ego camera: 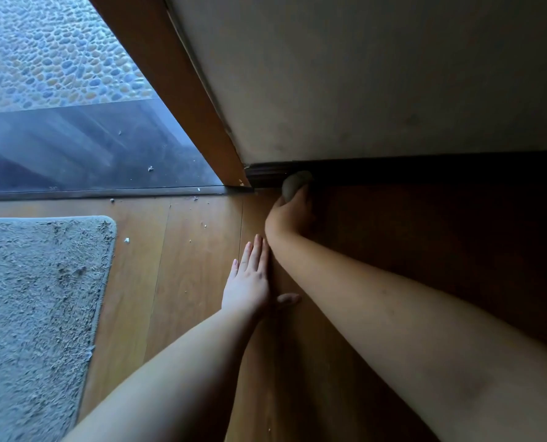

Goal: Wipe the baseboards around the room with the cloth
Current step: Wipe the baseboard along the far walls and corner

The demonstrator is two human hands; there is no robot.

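Cloth (292, 186) bunched in right hand (289, 215), fingers curled round it, pressed against baseboard (267, 176); left hand (249, 282) flat on floor (186, 266).

The baseboard (265, 175) is dark brown, almost black in shadow, under an off-white wall (377, 84). The cloth (292, 185) is a dull grey-beige. The floor (186, 250) is warm orange-brown wood — plank seams run through it, with white specks. The rug (36, 298) is shaggy grey. The door frame (176, 87) is orange-brown, the sill (83, 148) dark grey. Beyond it lies a pebble pattern (42, 49) — grey, blue and tan.
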